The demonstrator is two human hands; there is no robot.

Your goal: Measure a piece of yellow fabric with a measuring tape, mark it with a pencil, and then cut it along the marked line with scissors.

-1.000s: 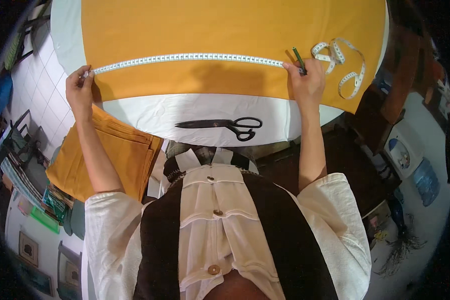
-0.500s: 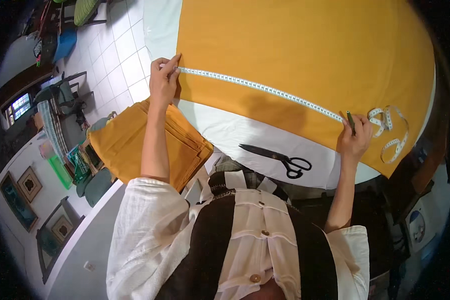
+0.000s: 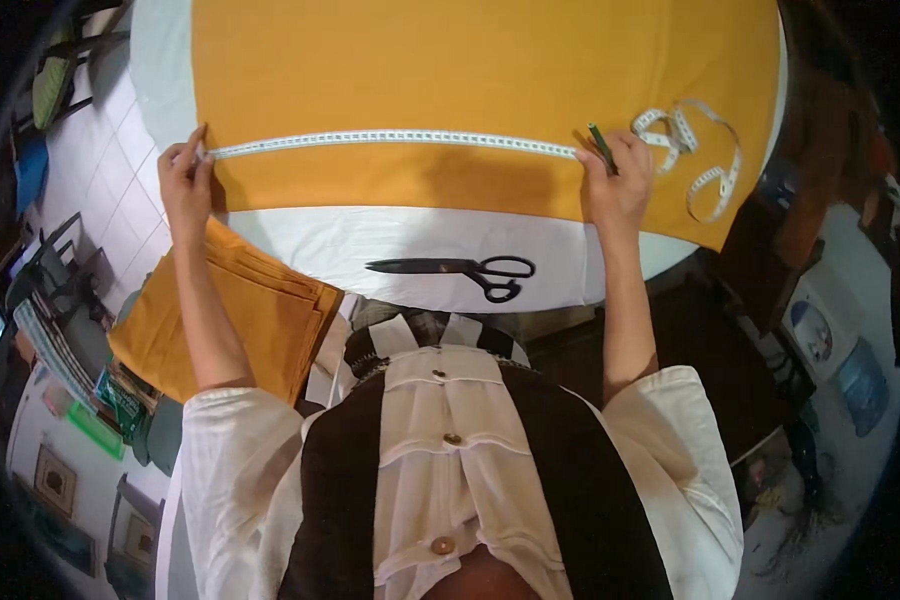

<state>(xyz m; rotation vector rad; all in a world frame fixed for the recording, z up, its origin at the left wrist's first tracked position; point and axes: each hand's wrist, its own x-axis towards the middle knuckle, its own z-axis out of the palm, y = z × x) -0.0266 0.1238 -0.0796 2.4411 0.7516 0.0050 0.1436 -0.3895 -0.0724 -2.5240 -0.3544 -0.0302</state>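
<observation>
A white measuring tape (image 3: pixel 400 137) is stretched across a large mustard-yellow cloth (image 3: pixel 450 60). At the cloth's left edge, my left hand (image 3: pixel 184 180) pinches the tape's end between thumb and fingers. My right hand (image 3: pixel 618 180) grips the tape farther along, and a green pen-like stick (image 3: pixel 602 145) is tucked between its fingers. Beyond that hand, the rest of the tape lies in loose curls on the cloth. Black-handled scissors (image 3: pixel 470 267) lie closed on the white surface, close to my body, with the blades pointing left.
A folded stack of mustard-yellow cloth (image 3: pixel 235 310) sits beneath my left forearm. The white table covering (image 3: pixel 320 240) shows along the cloth's near edge. Chairs stand on the tiled floor (image 3: pixel 120 170) at the left. Dark wooden furniture (image 3: pixel 820 200) is at the right.
My view has turned and shifted, so the cloth, tape and scissors appear farther left and the tape runs nearly level. Both hands keep their hold at the same places on the tape.
</observation>
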